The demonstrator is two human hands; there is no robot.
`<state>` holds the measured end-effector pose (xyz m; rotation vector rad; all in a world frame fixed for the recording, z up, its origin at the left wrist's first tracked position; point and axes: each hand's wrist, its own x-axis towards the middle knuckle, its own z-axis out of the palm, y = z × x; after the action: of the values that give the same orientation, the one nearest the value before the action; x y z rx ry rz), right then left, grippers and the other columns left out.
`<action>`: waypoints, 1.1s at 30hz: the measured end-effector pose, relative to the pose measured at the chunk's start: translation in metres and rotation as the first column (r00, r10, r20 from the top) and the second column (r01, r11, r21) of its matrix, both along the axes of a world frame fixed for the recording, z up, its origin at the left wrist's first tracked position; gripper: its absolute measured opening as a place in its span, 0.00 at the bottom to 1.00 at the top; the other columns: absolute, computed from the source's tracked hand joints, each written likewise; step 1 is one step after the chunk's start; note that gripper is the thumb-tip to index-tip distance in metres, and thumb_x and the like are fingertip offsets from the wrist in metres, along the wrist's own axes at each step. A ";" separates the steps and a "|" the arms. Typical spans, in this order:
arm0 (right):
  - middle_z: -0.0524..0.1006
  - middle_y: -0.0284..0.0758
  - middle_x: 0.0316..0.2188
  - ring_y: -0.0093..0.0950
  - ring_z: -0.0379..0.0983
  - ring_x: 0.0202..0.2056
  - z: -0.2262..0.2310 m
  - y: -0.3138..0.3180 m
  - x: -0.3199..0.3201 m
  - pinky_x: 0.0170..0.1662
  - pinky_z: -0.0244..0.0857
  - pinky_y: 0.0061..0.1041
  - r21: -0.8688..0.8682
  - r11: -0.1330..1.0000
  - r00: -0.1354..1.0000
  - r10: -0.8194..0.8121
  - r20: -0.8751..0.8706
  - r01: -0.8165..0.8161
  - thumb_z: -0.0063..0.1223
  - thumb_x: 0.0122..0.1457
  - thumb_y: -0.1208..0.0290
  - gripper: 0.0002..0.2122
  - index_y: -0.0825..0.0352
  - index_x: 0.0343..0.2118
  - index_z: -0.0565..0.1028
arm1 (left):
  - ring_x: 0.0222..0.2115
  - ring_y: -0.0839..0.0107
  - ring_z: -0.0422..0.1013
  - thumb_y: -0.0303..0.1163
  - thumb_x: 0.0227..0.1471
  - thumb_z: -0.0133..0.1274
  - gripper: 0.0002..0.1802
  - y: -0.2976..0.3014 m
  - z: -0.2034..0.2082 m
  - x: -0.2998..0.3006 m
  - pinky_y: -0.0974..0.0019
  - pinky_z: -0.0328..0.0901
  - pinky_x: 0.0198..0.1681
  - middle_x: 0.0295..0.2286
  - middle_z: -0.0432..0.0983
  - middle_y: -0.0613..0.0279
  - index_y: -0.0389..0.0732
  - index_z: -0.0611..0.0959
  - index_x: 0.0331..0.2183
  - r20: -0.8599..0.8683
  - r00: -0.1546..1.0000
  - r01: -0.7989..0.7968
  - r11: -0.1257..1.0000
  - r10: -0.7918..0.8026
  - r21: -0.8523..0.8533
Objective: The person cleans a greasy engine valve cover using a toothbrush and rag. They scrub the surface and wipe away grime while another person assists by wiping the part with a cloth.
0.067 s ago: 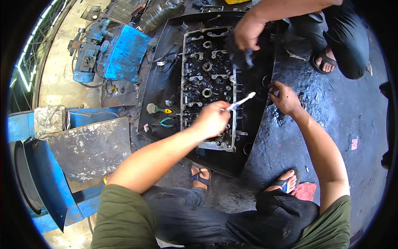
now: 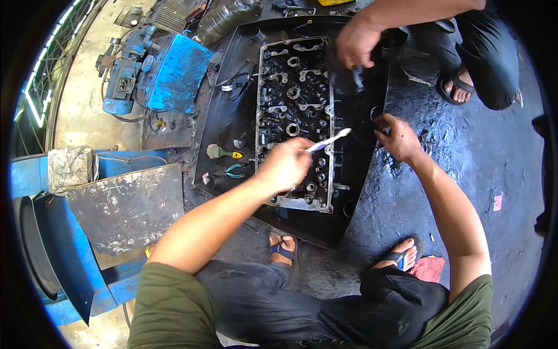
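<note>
A slim white-and-blue toothbrush is gripped in my left hand, its bristle end pointing to the upper right. Brush and hand are over the lower part of a grimy engine cylinder head, which hides some of it. The cylinder head lies in a wide black tray. At the tray's right rim, my right hand has its fingers curled in beside a dark ring-shaped thing; what they pinch is too dark to make out. Across from me, a co-worker's hand holds a dark, blurred object over the tray.
Left of the cylinder head lie a paint brush and teal-handled pliers. A blue machine and a large plastic bottle stand at the far left. A red cloth lies by my right foot; the dark floor looks wet.
My left hand and the toothbrush have shifted a little to the left. The co-worker's hand has moved rightward and slightly nearer. My right hand stays in place.
</note>
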<state>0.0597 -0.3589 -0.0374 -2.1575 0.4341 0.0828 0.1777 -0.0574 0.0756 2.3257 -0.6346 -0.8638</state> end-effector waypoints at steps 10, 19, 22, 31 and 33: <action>0.73 0.56 0.59 0.52 0.73 0.59 0.051 0.076 0.075 0.62 0.69 0.45 -0.355 0.849 0.912 0.304 -0.276 -0.390 0.68 0.58 0.53 0.41 0.67 0.69 0.61 | 0.43 0.48 0.82 0.34 0.58 0.55 0.13 0.060 0.040 0.147 0.46 0.75 0.48 0.39 0.86 0.49 0.51 0.90 0.42 0.507 0.772 -0.011 0.790 -0.383 0.613; 0.43 0.65 0.75 0.61 0.53 0.72 0.024 0.147 0.087 0.73 0.56 0.44 -0.121 0.987 0.897 0.045 -0.440 -0.109 0.69 0.52 0.35 0.71 0.65 0.74 0.20 | 0.42 0.52 0.84 0.33 0.57 0.53 0.14 0.006 0.047 0.154 0.49 0.78 0.45 0.40 0.88 0.52 0.47 0.92 0.39 0.357 0.549 0.208 0.537 -0.756 0.818; 0.47 0.67 0.73 0.61 0.55 0.71 0.016 0.175 0.082 0.73 0.56 0.44 -0.018 0.976 0.935 -0.215 -0.283 0.218 0.77 0.46 0.42 0.72 0.63 0.76 0.25 | 0.42 0.54 0.84 0.31 0.54 0.56 0.12 0.007 0.049 0.159 0.51 0.78 0.45 0.39 0.88 0.53 0.48 0.91 0.38 0.424 0.560 0.085 0.559 -0.711 0.825; 0.65 0.55 0.67 0.49 0.66 0.67 0.008 0.202 0.071 0.69 0.63 0.41 -0.021 0.884 0.884 -0.467 0.033 0.468 0.79 0.42 0.48 0.64 0.63 0.77 0.44 | 0.39 0.49 0.82 0.35 0.59 0.54 0.09 -0.002 0.057 0.159 0.46 0.75 0.44 0.33 0.86 0.50 0.46 0.88 0.36 0.298 0.504 0.304 0.490 -0.810 0.817; 0.66 0.55 0.67 0.49 0.66 0.67 0.006 0.202 0.071 0.69 0.63 0.41 -0.043 0.884 0.884 -0.465 0.045 0.466 0.79 0.42 0.48 0.64 0.64 0.77 0.45 | 0.39 0.48 0.82 0.36 0.59 0.55 0.09 -0.003 0.053 0.162 0.46 0.75 0.44 0.32 0.86 0.50 0.46 0.88 0.36 0.343 0.483 0.344 0.534 -0.806 0.772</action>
<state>0.1307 -0.1571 -0.0313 -2.0431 0.9331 -0.2378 0.3396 -0.0601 0.1288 3.0873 -1.8939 -0.4713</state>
